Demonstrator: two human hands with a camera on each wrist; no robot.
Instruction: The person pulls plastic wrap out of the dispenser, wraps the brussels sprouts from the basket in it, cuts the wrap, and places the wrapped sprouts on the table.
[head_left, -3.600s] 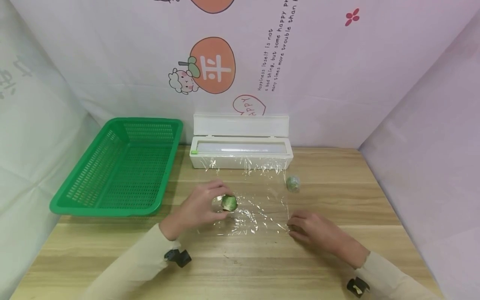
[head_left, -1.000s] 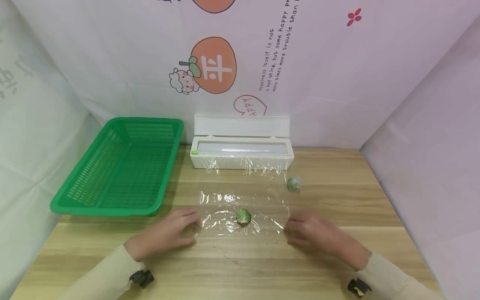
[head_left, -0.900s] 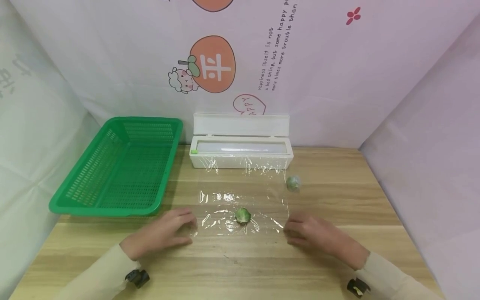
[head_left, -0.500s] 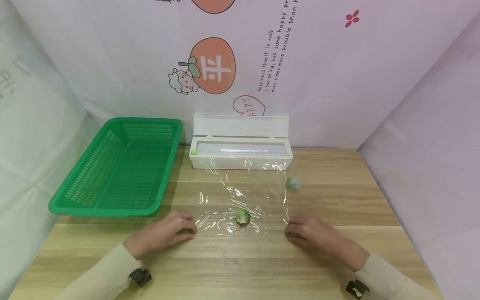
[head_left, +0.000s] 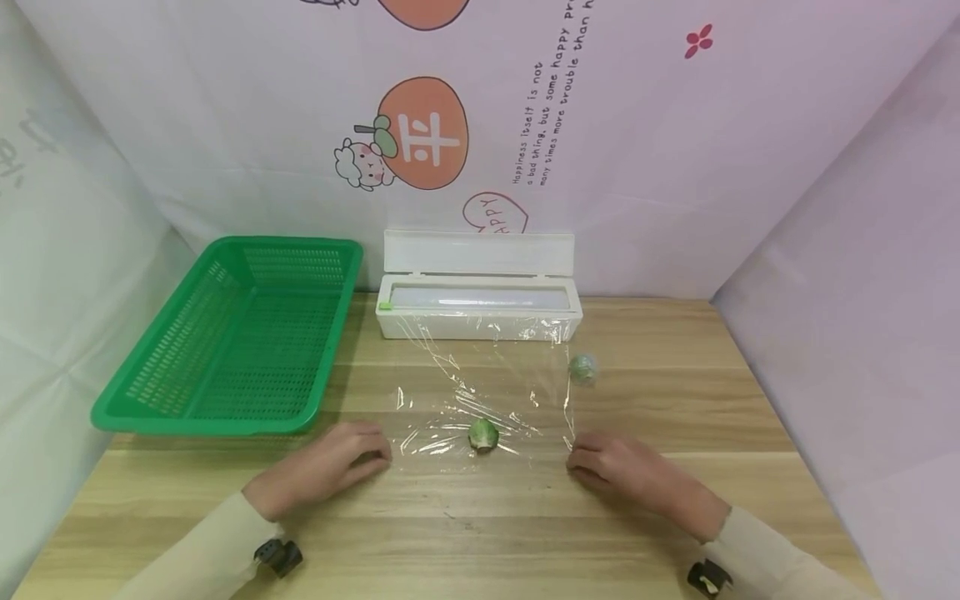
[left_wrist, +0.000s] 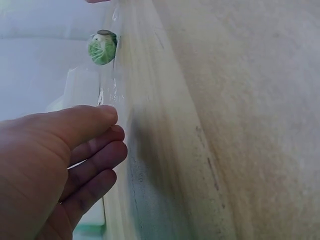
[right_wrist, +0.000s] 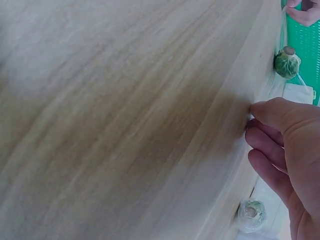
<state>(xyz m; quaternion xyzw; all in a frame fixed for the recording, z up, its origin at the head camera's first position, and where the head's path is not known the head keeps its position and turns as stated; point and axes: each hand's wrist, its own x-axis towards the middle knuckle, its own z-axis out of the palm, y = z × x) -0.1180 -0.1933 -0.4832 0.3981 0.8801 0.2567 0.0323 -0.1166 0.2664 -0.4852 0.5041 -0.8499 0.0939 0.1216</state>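
Nearest: 2 pale sleeves [head_left: 202, 554], 1 per arm, each w/ 1 black wrist cam [head_left: 277, 556], over the near part of the wood table [head_left: 465, 550]. 2 bare hands next, well apart, approx. level w/ each other. L hand [head_left: 348, 454], toward table's L edge, narrow: thumb & fingertips close, pinching near-L corner of 1 sheet of clear film [head_left: 468, 392]. R hand [head_left: 615, 468], toward R edge, also narrow, thumb on fingertip, pinching film's near-R corner.

2 sprouts total. No. 1, the bare sprout [head_left: 483, 434], sits on film approx. midway btwn hands, brown stem end toward table's near edge; film creases fan out from it. No. 2, the wrapped sprout [head_left: 582, 368], is in clear wrap, farther off, R of centre, just beside film's R side; can't tell if touching.

Far-L corner: 1 green basket [head_left: 210, 426], slatted sides, rim near table's L edge. Mid far edge: 1 white dispenser [head_left: 480, 327] w/ 1 film roll [head_left: 480, 297] inside, 1 lid [head_left: 480, 252] tipped up & back, 1 green tab [head_left: 386, 306] at L end; film runs from it over its front. Behind: printed cloth [head_left: 637, 125].
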